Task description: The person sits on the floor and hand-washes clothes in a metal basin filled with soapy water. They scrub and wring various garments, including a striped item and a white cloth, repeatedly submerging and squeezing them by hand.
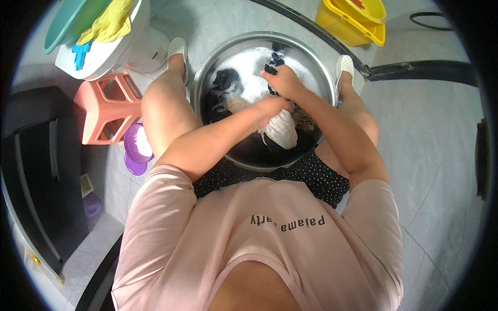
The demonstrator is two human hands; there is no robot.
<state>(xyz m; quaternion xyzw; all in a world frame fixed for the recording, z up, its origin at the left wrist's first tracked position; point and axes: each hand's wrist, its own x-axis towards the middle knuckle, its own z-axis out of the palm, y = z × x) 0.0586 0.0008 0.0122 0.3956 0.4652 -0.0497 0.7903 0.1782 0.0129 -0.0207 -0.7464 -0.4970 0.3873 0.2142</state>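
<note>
A wide metal basin (198,83) of sudsy water stands between my legs. Over its middle, my left hand (274,109) is closed on a wet white cloth (282,130), which bulges out below the fingers; the fingertips are partly hidden. My right hand (284,81), just beyond it, grips a bunched dark cloth (277,59) that trails into the foam (253,64). More dark fabric (225,79) lies soaking at the basin's left. A beige cloth (236,104) shows beside my left wrist, and a brownish cloth (304,118) lies at the right, below my right forearm.
At left are a pink plastic stool (91,107), a purple tub (134,149) with white contents, and a white container (113,58) bearing a yellow cloth (111,23), a blue item (81,54) and a teal basin (64,27). A yellow bucket (346,27) stands beyond a dark raised edge (323,33).
</note>
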